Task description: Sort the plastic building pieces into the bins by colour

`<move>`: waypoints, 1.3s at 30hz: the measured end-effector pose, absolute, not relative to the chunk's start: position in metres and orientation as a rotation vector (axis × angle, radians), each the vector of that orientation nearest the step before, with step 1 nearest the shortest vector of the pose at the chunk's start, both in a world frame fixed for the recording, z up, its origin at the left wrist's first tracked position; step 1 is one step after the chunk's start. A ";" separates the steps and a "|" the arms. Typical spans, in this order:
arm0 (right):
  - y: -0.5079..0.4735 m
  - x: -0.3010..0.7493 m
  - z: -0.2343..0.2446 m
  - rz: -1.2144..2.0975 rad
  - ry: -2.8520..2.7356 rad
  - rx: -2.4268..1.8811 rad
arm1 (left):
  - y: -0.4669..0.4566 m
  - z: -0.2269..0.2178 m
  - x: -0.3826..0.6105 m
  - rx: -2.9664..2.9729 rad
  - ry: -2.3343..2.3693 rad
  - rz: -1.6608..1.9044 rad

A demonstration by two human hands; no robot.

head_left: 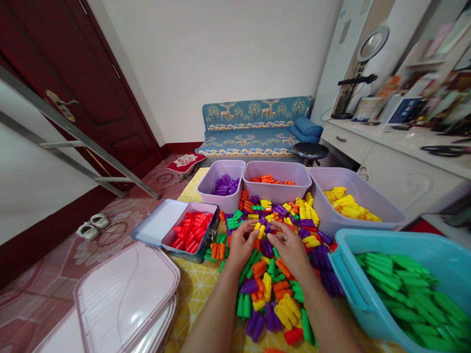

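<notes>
A heap of small plastic pieces [274, 245] in red, orange, yellow, green and purple covers the middle of the yellow-clothed table [191, 289]. My left hand [241, 245] rests in the heap with its fingers curled, pinched on a yellow piece [259, 229]. Close beside it, my right hand [292, 250] lies on the heap with curled fingertips touching the pieces; what it holds, if anything, is hidden.
Sorted pieces fill bins around the heap: purple [222, 184], orange [275, 181], yellow [353, 201], green in a blue tub [401, 279], red in a tin box [191, 230]. Pink lids [125, 299] lie at the near left. A sofa [253, 125], stool and desk stand behind.
</notes>
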State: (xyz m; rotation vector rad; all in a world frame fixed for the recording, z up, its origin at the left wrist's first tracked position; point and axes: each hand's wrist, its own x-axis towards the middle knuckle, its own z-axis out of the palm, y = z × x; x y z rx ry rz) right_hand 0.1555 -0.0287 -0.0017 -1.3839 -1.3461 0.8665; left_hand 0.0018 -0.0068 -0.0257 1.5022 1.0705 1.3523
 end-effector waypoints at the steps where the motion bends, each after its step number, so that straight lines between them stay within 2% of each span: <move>1: -0.028 0.154 -0.004 0.868 -1.382 -1.389 | -0.008 -0.024 0.002 1.509 1.054 1.353; 9: -0.028 0.150 -0.014 0.783 -1.634 -1.422 | -0.012 -0.017 0.003 1.644 1.058 1.294; 39: -0.030 0.152 -0.015 0.882 -1.562 -1.423 | -0.010 -0.021 0.002 1.695 1.159 1.278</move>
